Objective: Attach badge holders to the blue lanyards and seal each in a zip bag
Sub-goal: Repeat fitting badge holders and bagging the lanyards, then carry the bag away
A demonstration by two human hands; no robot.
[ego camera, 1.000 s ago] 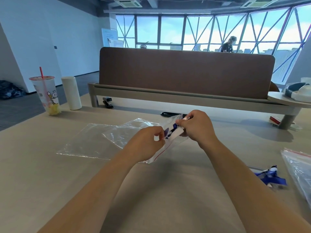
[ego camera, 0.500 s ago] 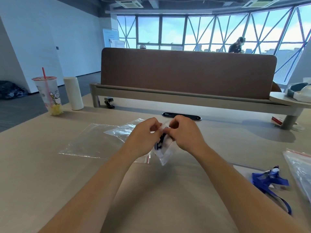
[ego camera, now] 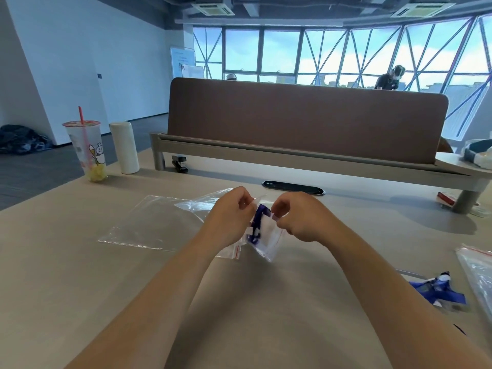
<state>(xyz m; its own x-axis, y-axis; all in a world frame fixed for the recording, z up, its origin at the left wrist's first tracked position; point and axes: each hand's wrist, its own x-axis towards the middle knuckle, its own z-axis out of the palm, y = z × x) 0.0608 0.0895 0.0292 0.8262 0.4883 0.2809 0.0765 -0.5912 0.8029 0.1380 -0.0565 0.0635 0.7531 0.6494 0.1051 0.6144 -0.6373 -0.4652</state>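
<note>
A small clear zip bag [ego camera: 267,239] hangs upright above the table between my hands, with a blue lanyard [ego camera: 257,218] and a badge holder inside it. My left hand [ego camera: 231,217] pinches the bag's top edge on the left. My right hand [ego camera: 300,217] pinches the same edge on the right. Empty clear zip bags [ego camera: 159,222] lie flat on the table to the left, partly under my left hand. Another blue lanyard [ego camera: 436,288] lies on the table at the right.
A drink cup with a red straw [ego camera: 89,153] and a white roll [ego camera: 125,147] stand at the back left, a black stapler [ego camera: 179,164] beside them. A brown desk divider [ego camera: 306,123] runs across the back. More bags [ego camera: 476,270] lie at the right edge.
The bag has swung from tilted to hanging upright, and both hands have come together on its top edge, then parted a little. The view has shifted slightly.
</note>
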